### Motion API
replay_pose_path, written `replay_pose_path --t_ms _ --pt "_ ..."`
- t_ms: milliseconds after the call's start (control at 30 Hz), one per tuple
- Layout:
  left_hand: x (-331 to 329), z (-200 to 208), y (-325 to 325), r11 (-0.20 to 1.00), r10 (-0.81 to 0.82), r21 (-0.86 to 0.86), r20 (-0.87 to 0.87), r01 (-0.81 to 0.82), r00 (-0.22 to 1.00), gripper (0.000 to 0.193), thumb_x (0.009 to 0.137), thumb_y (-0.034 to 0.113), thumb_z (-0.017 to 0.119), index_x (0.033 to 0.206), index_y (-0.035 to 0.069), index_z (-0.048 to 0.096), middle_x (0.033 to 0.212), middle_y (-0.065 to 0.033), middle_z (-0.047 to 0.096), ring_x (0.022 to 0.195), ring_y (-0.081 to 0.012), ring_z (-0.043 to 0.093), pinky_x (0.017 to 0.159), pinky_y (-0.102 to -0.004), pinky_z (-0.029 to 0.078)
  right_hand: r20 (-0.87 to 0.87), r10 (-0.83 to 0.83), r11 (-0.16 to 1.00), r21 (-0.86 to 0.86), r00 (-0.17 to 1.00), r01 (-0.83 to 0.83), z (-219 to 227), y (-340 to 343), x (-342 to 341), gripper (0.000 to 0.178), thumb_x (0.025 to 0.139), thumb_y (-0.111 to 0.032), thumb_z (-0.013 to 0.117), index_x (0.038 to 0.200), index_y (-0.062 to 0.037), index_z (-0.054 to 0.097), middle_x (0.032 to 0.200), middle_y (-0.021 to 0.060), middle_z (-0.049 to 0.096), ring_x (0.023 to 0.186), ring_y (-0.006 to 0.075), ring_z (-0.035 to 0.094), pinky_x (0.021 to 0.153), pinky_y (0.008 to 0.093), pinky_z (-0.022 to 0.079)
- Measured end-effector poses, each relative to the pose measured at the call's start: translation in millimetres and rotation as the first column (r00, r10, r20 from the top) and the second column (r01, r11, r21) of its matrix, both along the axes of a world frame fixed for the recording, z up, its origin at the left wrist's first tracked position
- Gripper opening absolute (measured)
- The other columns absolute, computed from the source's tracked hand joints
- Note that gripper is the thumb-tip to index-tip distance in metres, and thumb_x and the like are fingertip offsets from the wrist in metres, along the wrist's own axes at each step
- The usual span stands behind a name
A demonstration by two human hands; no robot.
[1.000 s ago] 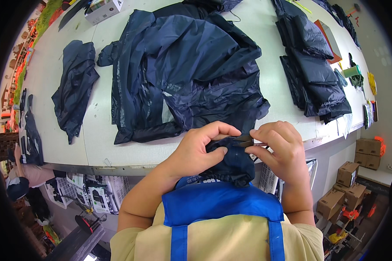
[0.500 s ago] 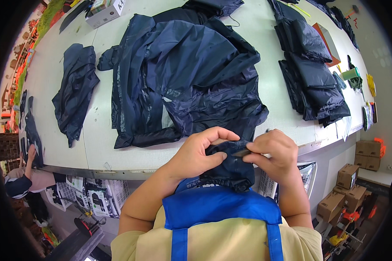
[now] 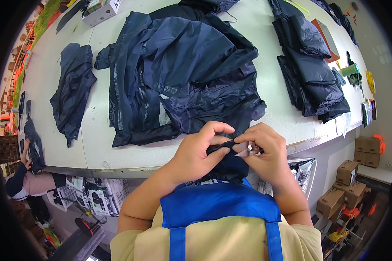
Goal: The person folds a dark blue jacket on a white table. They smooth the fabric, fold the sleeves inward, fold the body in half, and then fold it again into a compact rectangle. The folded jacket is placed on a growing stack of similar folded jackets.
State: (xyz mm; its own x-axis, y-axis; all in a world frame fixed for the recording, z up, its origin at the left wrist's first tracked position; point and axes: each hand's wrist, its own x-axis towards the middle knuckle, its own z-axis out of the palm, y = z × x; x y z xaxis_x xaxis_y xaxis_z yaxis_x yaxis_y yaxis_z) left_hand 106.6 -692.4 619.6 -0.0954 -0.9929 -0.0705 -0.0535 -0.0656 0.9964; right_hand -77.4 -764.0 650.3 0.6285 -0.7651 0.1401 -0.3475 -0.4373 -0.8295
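A dark navy jacket (image 3: 191, 56) is spread on the table, one end of it drawn over the near edge toward my body. My left hand (image 3: 194, 152) pinches a fold of this cloth between thumb and fingers. Close beside it, my right hand (image 3: 268, 150) grips what looks like small metal thread snips (image 3: 249, 149) against its fingers, the pointed end toward the left. The right thumb and forefinger also meet at the fold. Both hands partly hide the cloth between them.
The pale table (image 3: 100, 152) has a metal front edge. A smaller dark garment (image 3: 73, 91) lies left, folded dark garments (image 3: 311, 74) right. White baskets (image 3: 117, 191) stand below the edge, cardboard boxes (image 3: 347, 172) at the right. Another person's hand (image 3: 25, 152) touches cloth far left.
My right hand has shifted left and turned, bringing its fingertips to the fold by my left hand. The snips now sit back in the hand. The other person's arm has moved.
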Motion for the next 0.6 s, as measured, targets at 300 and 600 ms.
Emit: replay_pose_path --t_ms 300,600 --pt "0.9 -3.4 1.7 0.999 0.051 -0.019 0.091 -0.049 0.995 0.035 0.084 0.001 0.066 0.115 0.003 0.049 0.098 -0.0096 0.071 0.092 -0.0112 0.065 0.085 -0.0248 0.046 0.155 -0.06 0.882 0.471 0.986 -0.02 -5.6 0.7 1.1 0.008 0.079 0.005 0.058 0.083 -0.0022 0.058 0.073 -0.0006 0.053 0.063 0.0078 0.051 0.057 0.0224 0.041" --pt "11.4 -10.4 -1.0 0.997 0.022 0.08 -0.242 -0.003 0.97 0.029 0.089 0.001 0.061 0.115 0.003 0.048 0.105 -0.0056 0.065 0.101 -0.0097 0.059 0.09 -0.0243 0.043 0.145 0.026 0.857 0.505 0.989 -0.097 -16.4 -30.9 -23.0 0.053 0.072 -0.006 0.073 0.122 -0.0019 0.055 0.098 -0.0001 0.056 0.062 0.0031 0.035 0.057 0.018 0.031"
